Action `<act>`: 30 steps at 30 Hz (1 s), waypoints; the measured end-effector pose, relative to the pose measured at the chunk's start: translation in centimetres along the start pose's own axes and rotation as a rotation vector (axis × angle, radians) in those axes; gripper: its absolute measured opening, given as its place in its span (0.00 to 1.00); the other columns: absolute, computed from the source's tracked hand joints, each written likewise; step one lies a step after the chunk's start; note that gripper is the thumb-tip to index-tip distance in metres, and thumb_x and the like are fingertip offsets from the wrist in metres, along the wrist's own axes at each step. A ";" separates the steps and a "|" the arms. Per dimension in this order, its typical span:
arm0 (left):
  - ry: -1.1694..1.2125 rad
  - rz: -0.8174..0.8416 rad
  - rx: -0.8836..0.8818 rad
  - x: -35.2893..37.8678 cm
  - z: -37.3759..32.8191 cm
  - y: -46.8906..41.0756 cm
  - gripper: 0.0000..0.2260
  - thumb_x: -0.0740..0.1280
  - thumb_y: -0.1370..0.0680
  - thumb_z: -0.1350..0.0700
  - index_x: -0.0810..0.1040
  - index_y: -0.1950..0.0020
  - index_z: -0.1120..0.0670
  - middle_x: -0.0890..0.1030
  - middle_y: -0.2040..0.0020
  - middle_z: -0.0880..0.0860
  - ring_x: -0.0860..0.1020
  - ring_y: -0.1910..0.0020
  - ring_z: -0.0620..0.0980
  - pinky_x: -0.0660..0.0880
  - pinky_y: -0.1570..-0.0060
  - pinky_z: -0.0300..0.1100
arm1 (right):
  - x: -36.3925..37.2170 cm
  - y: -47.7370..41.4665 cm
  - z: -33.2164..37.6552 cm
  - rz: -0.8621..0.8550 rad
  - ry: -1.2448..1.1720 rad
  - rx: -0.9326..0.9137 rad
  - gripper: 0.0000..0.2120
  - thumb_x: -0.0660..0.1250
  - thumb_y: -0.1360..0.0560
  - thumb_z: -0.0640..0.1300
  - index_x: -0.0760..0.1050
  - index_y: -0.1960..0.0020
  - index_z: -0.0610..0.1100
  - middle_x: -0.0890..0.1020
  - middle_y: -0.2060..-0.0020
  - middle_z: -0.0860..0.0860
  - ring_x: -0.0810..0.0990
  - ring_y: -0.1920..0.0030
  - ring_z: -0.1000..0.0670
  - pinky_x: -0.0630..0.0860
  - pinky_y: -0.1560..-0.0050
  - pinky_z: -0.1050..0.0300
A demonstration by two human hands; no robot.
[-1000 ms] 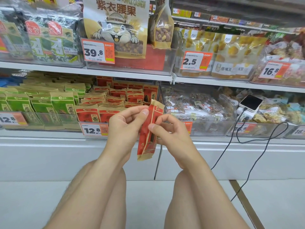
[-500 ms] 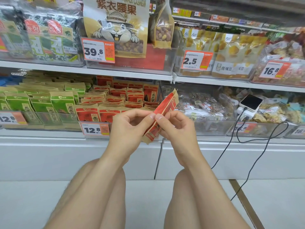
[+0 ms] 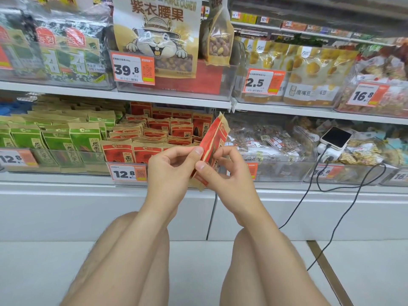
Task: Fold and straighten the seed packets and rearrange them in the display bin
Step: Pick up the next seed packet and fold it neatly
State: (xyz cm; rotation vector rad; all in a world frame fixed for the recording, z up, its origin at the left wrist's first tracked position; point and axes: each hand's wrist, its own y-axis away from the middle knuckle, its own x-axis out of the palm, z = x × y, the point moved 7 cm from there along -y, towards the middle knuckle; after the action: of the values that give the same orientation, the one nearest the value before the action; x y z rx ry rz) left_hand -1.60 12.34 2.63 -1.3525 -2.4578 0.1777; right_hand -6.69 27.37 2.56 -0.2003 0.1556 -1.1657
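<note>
A red and tan seed packet is held edge-on in front of the lower shelf, its top tilted up and to the right. My left hand pinches its left edge between thumb and fingers. My right hand pinches the packet lower down, thumb in front and fingers curled behind. Behind my hands stands the clear display bin with several red seed packets in uneven rows, some leaning. The packet's lower end is partly hidden by my hands.
A bin of green seed packets sits to the left, a bin of mixed snack bags to the right. A phone on a charger with a black cable lies further right. Upper shelf holds cashew and seaweed bags. My bare knees are below.
The packet has swung from hanging nearly upright to tilting up and to the right. Both hands have stayed on it and risen a little toward the bin.
</note>
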 end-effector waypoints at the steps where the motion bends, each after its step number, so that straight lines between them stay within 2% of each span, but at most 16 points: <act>1: 0.014 0.008 -0.014 0.0 0.1 -0.1 0.04 0.75 0.19 0.58 0.89 0.47 0.56 0.90 0.50 0.52 0.88 0.49 0.50 0.82 0.50 0.43 | 0.0 0.0 0.0 -0.013 0.004 -0.009 0.16 0.79 0.22 0.43 0.71 0.45 0.43 0.86 0.43 0.46 0.89 0.52 0.40 0.86 0.46 0.37; 2: 0.022 0.028 -0.023 0.1 0.0 -0.2 0.04 0.75 0.19 0.58 0.89 0.46 0.57 0.89 0.50 0.53 0.88 0.49 0.50 0.82 0.52 0.42 | 0.0 0.1 0.2 -0.024 -0.007 -0.020 0.16 0.78 0.21 0.42 0.71 0.45 0.41 0.87 0.46 0.49 0.89 0.52 0.41 0.86 0.46 0.40; 5: 0.027 0.072 -0.030 0.4 -0.2 -0.1 0.06 0.75 0.20 0.57 0.87 0.48 0.60 0.89 0.52 0.53 0.87 0.54 0.48 0.81 0.58 0.40 | 0.2 -0.1 0.6 -0.038 -0.038 -0.045 0.12 0.72 0.18 0.37 0.70 0.47 0.33 0.85 0.58 0.58 0.86 0.58 0.54 0.83 0.52 0.56; 6: 0.003 0.074 -0.021 0.5 -0.3 -0.1 0.08 0.76 0.20 0.57 0.85 0.51 0.62 0.89 0.53 0.51 0.87 0.55 0.47 0.81 0.60 0.39 | 0.3 -0.1 0.6 -0.047 -0.047 -0.046 0.10 0.71 0.17 0.37 0.71 0.47 0.33 0.84 0.60 0.57 0.84 0.59 0.54 0.83 0.53 0.55; 7: -0.045 0.080 0.003 0.5 -0.5 -0.1 0.09 0.76 0.20 0.56 0.83 0.54 0.62 0.89 0.52 0.50 0.87 0.55 0.47 0.81 0.60 0.40 | 0.4 -0.2 0.5 -0.061 -0.062 -0.042 0.09 0.70 0.16 0.37 0.71 0.48 0.33 0.83 0.61 0.55 0.83 0.59 0.53 0.84 0.52 0.49; 9: -0.152 0.124 0.070 0.6 -0.8 -0.2 0.10 0.75 0.19 0.56 0.83 0.57 0.61 0.89 0.50 0.47 0.86 0.52 0.46 0.80 0.58 0.38 | 0.6 -0.3 0.6 -0.092 -0.088 -0.046 0.13 0.70 0.17 0.44 0.72 0.50 0.35 0.81 0.61 0.44 0.81 0.57 0.46 0.81 0.46 0.32; 10: -0.189 0.162 0.101 0.8 -1.0 -0.1 0.10 0.74 0.18 0.56 0.84 0.57 0.60 0.89 0.49 0.46 0.86 0.51 0.45 0.80 0.56 0.38 | 0.6 -0.3 0.6 -0.099 -0.093 -0.049 0.15 0.70 0.19 0.49 0.72 0.51 0.37 0.80 0.59 0.39 0.80 0.56 0.43 0.79 0.45 0.27; 12: -0.226 0.224 0.128 1.1 -1.0 0.0 0.10 0.72 0.17 0.55 0.85 0.56 0.58 0.89 0.45 0.46 0.86 0.48 0.47 0.80 0.54 0.38 | 0.3 -0.3 0.7 -0.103 -0.105 -0.043 0.19 0.70 0.21 0.54 0.72 0.51 0.37 0.80 0.58 0.37 0.79 0.55 0.41 0.77 0.45 0.22; 16: -0.144 0.258 0.068 1.3 -0.4 0.0 0.08 0.70 0.16 0.57 0.85 0.52 0.59 0.88 0.44 0.49 0.87 0.51 0.50 0.81 0.55 0.39 | -0.1 -0.5 0.4 -0.049 -0.126 -0.023 0.17 0.69 0.20 0.49 0.73 0.50 0.34 0.81 0.57 0.36 0.81 0.54 0.40 0.79 0.41 0.25; 18: -0.103 0.272 0.043 1.3 -0.4 -0.1 0.08 0.69 0.15 0.59 0.84 0.50 0.61 0.88 0.41 0.50 0.87 0.48 0.51 0.83 0.53 0.42 | 0.0 -0.5 0.2 -0.030 -0.138 -0.015 0.14 0.68 0.20 0.49 0.74 0.50 0.36 0.80 0.55 0.37 0.80 0.53 0.41 0.79 0.41 0.27; 22: -0.082 0.295 0.026 1.4 -0.4 0.1 0.08 0.69 0.15 0.59 0.85 0.51 0.61 0.87 0.39 0.50 0.87 0.44 0.53 0.85 0.49 0.49 | 0.2 -0.6 -0.1 -0.020 -0.142 0.005 0.11 0.66 0.19 0.48 0.71 0.50 0.41 0.78 0.55 0.39 0.77 0.53 0.41 0.77 0.40 0.25; 27: -0.077 0.221 0.031 1.0 0.0 0.0 0.10 0.70 0.16 0.58 0.84 0.52 0.62 0.88 0.43 0.53 0.87 0.47 0.58 0.86 0.47 0.57 | 0.3 -0.4 -0.6 0.051 -0.126 0.068 0.12 0.72 0.23 0.46 0.69 0.51 0.43 0.82 0.52 0.44 0.81 0.52 0.45 0.80 0.38 0.30; 30: -0.056 0.210 0.027 0.7 -0.1 -0.2 0.10 0.73 0.18 0.54 0.85 0.53 0.60 0.88 0.43 0.52 0.87 0.44 0.57 0.85 0.46 0.54 | 0.1 -0.3 -0.9 0.041 -0.152 0.085 0.13 0.74 0.22 0.49 0.75 0.49 0.41 0.85 0.45 0.37 0.86 0.43 0.35 0.83 0.37 0.34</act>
State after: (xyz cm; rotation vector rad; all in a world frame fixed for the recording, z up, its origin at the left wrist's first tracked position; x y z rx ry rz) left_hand -2.12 12.81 2.92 -1.6133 -2.3444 0.3015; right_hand -7.18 27.11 1.74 -0.2090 -0.0236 -1.1093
